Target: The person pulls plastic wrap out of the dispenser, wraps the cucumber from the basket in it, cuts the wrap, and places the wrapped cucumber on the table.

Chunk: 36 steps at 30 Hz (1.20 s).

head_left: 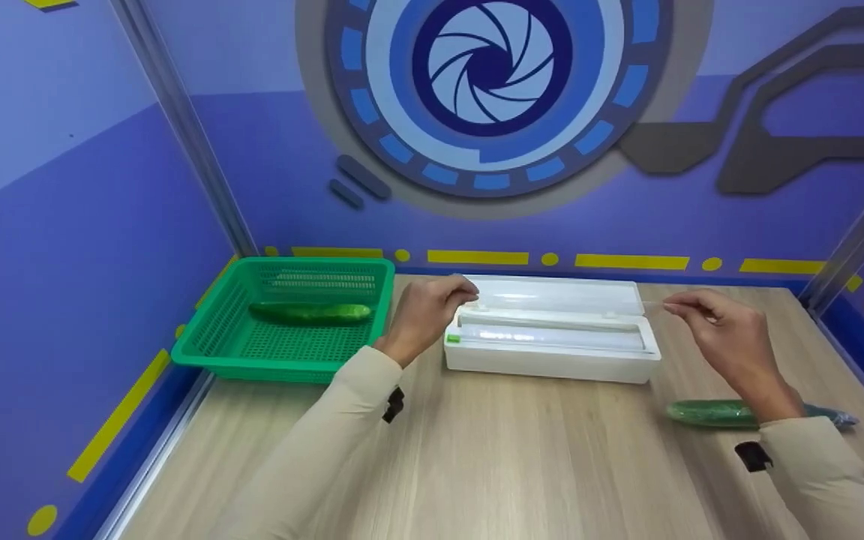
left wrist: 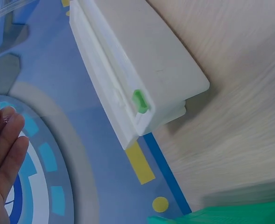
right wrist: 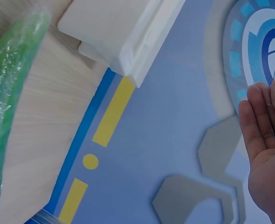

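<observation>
Clear plastic wrap (head_left: 652,303) stretches between my two raised hands, above the white wrap dispenser box (head_left: 552,366). At its left end, my left hand (head_left: 426,311) pinches the film between thumb and fingertips, by the box's left side. My right hand (head_left: 732,337) pinches the other end, out beyond the box's right side. The box's lid (head_left: 552,291) is up, and a roll of wrap (head_left: 552,337) lies inside. Below the right hand, a film-wrapped cucumber (head_left: 709,412) lies on the table, partly hidden by the wrist; it also shows in the right wrist view.
A green plastic basket (head_left: 282,370) stands left of the box, holding an unwrapped cucumber (head_left: 308,313). A green slider (head_left: 453,339) sits at the box's left front corner. Printed blue panels (head_left: 267,165) enclose the wooden table (head_left: 507,457) at the back and sides.
</observation>
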Available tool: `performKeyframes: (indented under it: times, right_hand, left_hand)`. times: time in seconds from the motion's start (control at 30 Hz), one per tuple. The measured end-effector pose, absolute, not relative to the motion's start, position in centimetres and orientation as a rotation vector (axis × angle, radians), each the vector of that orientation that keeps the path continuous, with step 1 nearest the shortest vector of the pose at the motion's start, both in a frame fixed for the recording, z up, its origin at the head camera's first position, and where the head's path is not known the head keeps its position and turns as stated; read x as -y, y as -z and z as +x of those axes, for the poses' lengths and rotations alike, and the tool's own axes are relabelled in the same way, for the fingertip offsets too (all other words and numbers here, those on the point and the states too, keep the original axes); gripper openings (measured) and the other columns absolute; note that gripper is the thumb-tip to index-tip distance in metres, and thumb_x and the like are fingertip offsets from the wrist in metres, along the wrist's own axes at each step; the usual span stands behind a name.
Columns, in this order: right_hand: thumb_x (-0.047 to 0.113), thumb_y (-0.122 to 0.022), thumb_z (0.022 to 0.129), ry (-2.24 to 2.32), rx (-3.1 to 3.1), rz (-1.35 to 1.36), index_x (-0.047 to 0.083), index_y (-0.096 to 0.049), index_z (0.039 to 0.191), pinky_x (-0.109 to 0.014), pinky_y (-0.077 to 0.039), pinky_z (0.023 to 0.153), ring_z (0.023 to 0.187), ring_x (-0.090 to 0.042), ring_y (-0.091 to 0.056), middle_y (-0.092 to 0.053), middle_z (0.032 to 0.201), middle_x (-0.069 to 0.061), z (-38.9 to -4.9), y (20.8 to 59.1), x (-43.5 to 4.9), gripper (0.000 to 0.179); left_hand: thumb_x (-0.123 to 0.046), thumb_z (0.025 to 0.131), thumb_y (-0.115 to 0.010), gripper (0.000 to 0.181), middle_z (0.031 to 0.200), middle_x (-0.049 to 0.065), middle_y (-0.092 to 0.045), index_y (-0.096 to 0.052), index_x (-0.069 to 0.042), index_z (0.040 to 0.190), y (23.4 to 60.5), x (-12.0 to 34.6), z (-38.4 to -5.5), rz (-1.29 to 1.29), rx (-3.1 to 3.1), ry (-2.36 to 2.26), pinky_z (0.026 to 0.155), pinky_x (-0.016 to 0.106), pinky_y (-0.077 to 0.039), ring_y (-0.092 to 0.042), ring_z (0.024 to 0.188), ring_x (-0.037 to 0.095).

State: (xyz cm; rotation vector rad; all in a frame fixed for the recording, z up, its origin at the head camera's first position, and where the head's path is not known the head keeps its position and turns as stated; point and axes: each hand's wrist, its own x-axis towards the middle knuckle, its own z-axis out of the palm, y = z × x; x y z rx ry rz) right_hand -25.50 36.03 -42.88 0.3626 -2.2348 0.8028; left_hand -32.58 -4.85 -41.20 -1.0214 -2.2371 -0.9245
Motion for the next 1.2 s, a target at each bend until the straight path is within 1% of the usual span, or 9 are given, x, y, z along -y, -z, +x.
performKeyframes:
  times: [0.17, 0.33, 0.6, 0.67, 0.73, 0.8, 0.97, 1.1, 1.2]
  right_hand:
    - [-0.009, -0.080, 0.090, -0.793, 2.190, 0.389, 0.000, -0.081, 0.101, -0.002, -0.043, 0.079, 0.089, 0.022, -0.056, -0.079, 0.094, -0.011, -25.3, 42.1, -36.0, 0.014]
    - [-0.009, -0.081, 0.089, -0.790, 2.150, 0.411, -0.001, -0.081, 0.100, -0.003, -0.043, 0.080, 0.090, 0.020, -0.058, -0.079, 0.093, -0.011, -25.2, 41.4, -36.2, 0.014]
    - [-0.011, -0.082, 0.086, -0.826, 2.130, 0.391, 0.000, -0.082, 0.099, -0.004, -0.043, 0.083, 0.094, 0.018, -0.060, -0.078, 0.094, -0.016, -24.8, 40.7, -36.4, 0.017]
    - [-0.011, -0.080, 0.088, -0.887, 2.167, 0.378, 0.001, -0.082, 0.099, -0.005, -0.045, 0.081, 0.092, 0.015, -0.062, -0.079, 0.095, -0.016, -24.6, 40.6, -36.6, 0.016]
    - [-0.009, -0.079, 0.091, -0.954, 2.217, 0.366, 0.001, -0.081, 0.100, -0.006, -0.047, 0.077, 0.088, 0.011, -0.065, -0.079, 0.096, -0.014, -24.4, 40.5, -36.8, 0.013]
    - [-0.006, -0.077, 0.093, -1.012, 2.275, 0.365, 0.002, -0.081, 0.100, -0.006, -0.048, 0.075, 0.086, 0.008, -0.066, -0.079, 0.096, -0.010, -24.2, 40.4, -37.3, 0.011]
    - [-0.001, -0.074, 0.098, -1.169, 2.460, 0.440, 0.001, -0.078, 0.104, -0.011, -0.052, 0.077, 0.087, -0.003, -0.071, -0.078, 0.097, -0.004, -23.5, 40.1, -38.6, 0.008]
    - [0.001, -0.069, 0.102, -1.353, 2.656, 0.577, 0.000, -0.076, 0.105, -0.022, -0.058, 0.078, 0.087, -0.015, -0.075, -0.078, 0.097, -0.009, -23.0, 40.1, -39.5, 0.008]
    - [0.004, -0.066, 0.104, -1.504, 2.780, 0.710, 0.000, -0.075, 0.105, -0.031, -0.061, 0.080, 0.088, -0.023, -0.075, -0.077, 0.098, -0.013, -22.8, 40.3, -40.0, 0.009]
  left_hand:
    - [-0.007, 0.097, -0.077, 0.004, 0.097, 0.003, -0.080, -0.080, -0.007, 0.100, 40.5, 4.9, -32.3, -1.028, 2.196, 0.927, 0.080, 0.024, -0.058, -0.076, 0.087, 0.015]
    - [-0.007, 0.098, -0.076, 0.005, 0.099, 0.004, -0.080, -0.080, -0.006, 0.101, 39.8, 5.0, -32.1, -1.034, 2.167, 0.966, 0.081, 0.023, -0.058, -0.076, 0.089, 0.015]
    - [-0.008, 0.097, -0.077, 0.004, 0.098, 0.003, -0.079, -0.079, -0.006, 0.101, 39.3, 4.9, -31.9, -1.043, 2.130, 0.978, 0.080, 0.027, -0.059, -0.075, 0.088, 0.016]
    - [-0.008, 0.097, -0.077, 0.003, 0.102, 0.004, -0.079, -0.077, -0.006, 0.100, 39.3, 4.9, -31.9, -1.048, 2.137, 0.998, 0.079, 0.029, -0.058, -0.076, 0.093, 0.017]
    - [-0.008, 0.097, -0.077, 0.003, 0.106, 0.004, -0.079, -0.075, -0.007, 0.100, 39.3, 4.9, -31.8, -1.058, 2.165, 1.038, 0.082, 0.030, -0.058, -0.075, 0.100, 0.018]
    - [-0.008, 0.099, -0.075, 0.004, 0.107, 0.005, -0.079, -0.073, -0.006, 0.101, 39.3, 5.0, -31.6, -1.077, 2.217, 1.104, 0.084, 0.030, -0.058, -0.074, 0.101, 0.017]
    - [-0.010, 0.102, -0.072, 0.005, 0.099, 0.002, -0.077, -0.072, -0.005, 0.103, 39.3, 5.8, -30.7, -1.141, 2.398, 1.332, 0.083, 0.032, -0.059, -0.073, 0.089, 0.013]
    - [-0.009, 0.101, -0.074, 0.005, 0.097, -0.001, -0.078, -0.074, -0.004, 0.103, 39.7, 6.7, -29.8, -1.198, 2.569, 1.500, 0.086, 0.032, -0.059, -0.075, 0.092, 0.012]
    - [-0.011, 0.100, -0.076, 0.007, 0.095, -0.002, -0.079, -0.076, -0.004, 0.102, 40.3, 7.2, -29.2, -1.246, 2.680, 1.548, 0.085, 0.031, -0.058, -0.074, 0.089, 0.013]
